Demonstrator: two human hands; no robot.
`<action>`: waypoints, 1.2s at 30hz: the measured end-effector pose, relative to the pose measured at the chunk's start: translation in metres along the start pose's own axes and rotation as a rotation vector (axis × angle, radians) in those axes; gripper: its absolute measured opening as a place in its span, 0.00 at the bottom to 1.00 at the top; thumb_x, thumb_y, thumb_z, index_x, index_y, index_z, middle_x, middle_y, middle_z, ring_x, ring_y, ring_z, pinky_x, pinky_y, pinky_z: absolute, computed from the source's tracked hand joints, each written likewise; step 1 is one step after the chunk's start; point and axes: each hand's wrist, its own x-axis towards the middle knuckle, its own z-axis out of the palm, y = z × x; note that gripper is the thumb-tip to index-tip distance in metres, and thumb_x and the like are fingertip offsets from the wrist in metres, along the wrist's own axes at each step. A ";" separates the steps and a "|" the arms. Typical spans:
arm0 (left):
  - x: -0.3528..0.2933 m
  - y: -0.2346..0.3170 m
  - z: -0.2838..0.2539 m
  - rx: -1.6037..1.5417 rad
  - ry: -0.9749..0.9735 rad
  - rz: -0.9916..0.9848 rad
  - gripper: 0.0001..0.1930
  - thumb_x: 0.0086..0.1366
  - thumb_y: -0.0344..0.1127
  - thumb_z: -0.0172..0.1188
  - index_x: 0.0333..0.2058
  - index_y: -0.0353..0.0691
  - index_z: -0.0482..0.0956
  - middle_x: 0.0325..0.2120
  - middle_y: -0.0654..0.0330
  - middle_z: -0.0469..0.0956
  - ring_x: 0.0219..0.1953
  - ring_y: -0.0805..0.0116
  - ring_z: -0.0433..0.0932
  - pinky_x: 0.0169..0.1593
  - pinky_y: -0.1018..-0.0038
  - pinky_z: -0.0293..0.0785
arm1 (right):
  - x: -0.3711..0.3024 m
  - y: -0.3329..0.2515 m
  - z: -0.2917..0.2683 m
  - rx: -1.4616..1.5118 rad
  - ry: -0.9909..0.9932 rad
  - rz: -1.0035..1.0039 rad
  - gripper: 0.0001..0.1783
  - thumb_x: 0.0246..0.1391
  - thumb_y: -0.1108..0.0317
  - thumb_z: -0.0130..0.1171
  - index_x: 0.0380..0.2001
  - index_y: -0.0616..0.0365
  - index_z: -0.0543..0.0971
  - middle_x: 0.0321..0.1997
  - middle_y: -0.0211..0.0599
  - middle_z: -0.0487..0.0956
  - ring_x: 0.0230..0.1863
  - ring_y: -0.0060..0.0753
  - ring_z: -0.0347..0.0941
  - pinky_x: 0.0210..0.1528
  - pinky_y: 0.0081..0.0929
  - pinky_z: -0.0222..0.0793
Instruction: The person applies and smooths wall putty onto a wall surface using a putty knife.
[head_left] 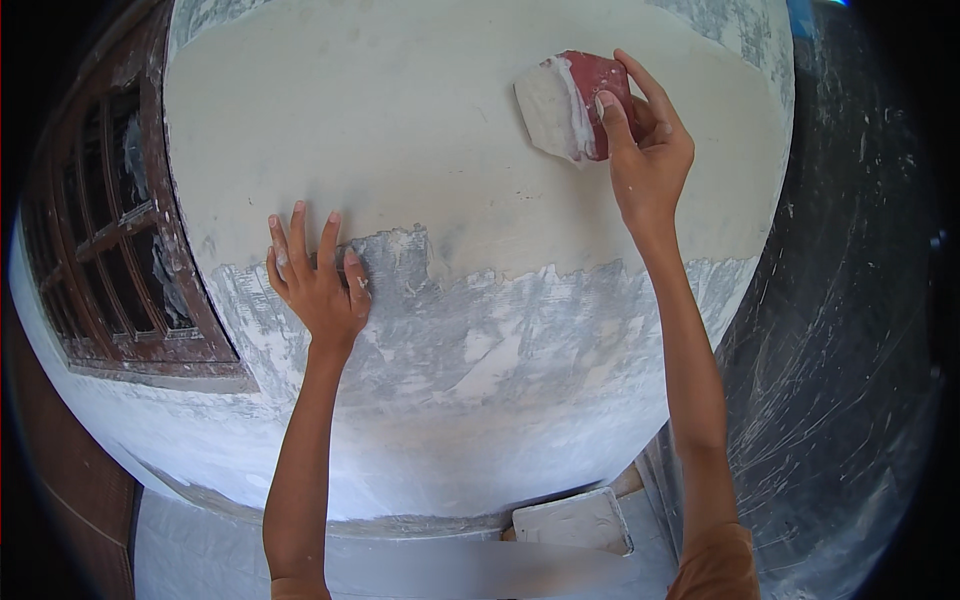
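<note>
My right hand (648,150) grips a red putty spreader (606,78) high on the wall, thumb on its near face and fingers behind. Whitish putty (550,108) coats the left part of its blade. Whether the blade touches the wall (400,120) I cannot tell. Lower and to the left, my left hand (318,285) is spread open, holding nothing, its fingers at the wall. It lies at the ragged border between the smooth cream coat above and the patchy grey surface (470,330) below.
A brown wooden window frame (195,300) with bars is set into the wall at left. Dark plastic sheeting (830,330) hangs on the right. On the covered floor below the wall stands a pale, putty-smeared tray or board (570,522). A blurred pale shape crosses the lower edge.
</note>
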 end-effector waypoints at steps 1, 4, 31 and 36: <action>-0.001 -0.001 -0.001 0.000 -0.003 -0.003 0.23 0.69 0.42 0.43 0.61 0.45 0.67 0.65 0.52 0.59 0.70 0.47 0.49 0.65 0.50 0.40 | 0.002 -0.007 -0.001 0.063 -0.020 0.041 0.20 0.58 0.79 0.55 0.55 0.60 0.75 0.41 0.43 0.83 0.42 0.25 0.79 0.42 0.22 0.77; -0.001 -0.008 -0.003 -0.009 0.000 0.007 0.23 0.69 0.42 0.43 0.60 0.45 0.67 0.65 0.52 0.59 0.70 0.47 0.49 0.65 0.50 0.41 | -0.035 -0.005 0.032 -0.020 -0.477 0.026 0.21 0.56 0.79 0.57 0.54 0.56 0.76 0.42 0.43 0.83 0.43 0.31 0.81 0.43 0.24 0.78; -0.006 -0.010 0.006 -0.056 0.074 -0.007 0.22 0.66 0.41 0.47 0.59 0.51 0.70 0.65 0.54 0.61 0.69 0.46 0.52 0.65 0.52 0.43 | -0.161 0.022 0.032 0.273 0.092 0.413 0.22 0.59 0.77 0.57 0.57 0.63 0.72 0.52 0.44 0.79 0.51 0.28 0.75 0.55 0.23 0.69; -0.003 -0.013 0.000 -0.015 0.068 0.014 0.22 0.66 0.40 0.47 0.58 0.50 0.70 0.64 0.53 0.61 0.69 0.46 0.51 0.65 0.52 0.43 | -0.147 0.032 0.011 0.169 0.348 0.383 0.23 0.60 0.78 0.54 0.59 0.63 0.69 0.50 0.45 0.79 0.50 0.29 0.76 0.53 0.23 0.71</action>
